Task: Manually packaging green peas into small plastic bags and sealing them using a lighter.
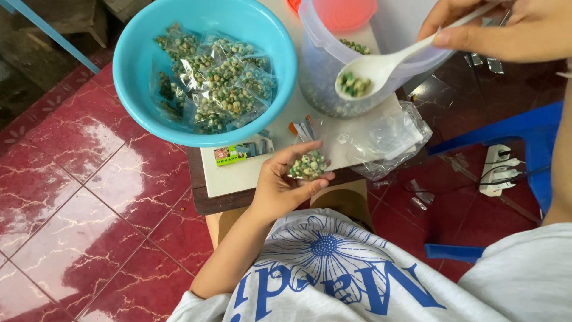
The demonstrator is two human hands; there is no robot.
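Both hands grip: left (pixel 286 182) a small bag (pixel 308 164), right (pixel 512 27) a loaded spoon (pixel 381 65) above it.

Glossy red marbled floor tiles (pixel 71 197); small wooden table (pixel 205 200).

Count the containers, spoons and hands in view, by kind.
Blue bowl: 1
Clear tub: 1
White spoon: 1, in the right hand
Small bag: 1, in the left hand
Hands: 2
Total: 6

One head-worn camera looks steeply down, close over the small table (pixel 238 179)
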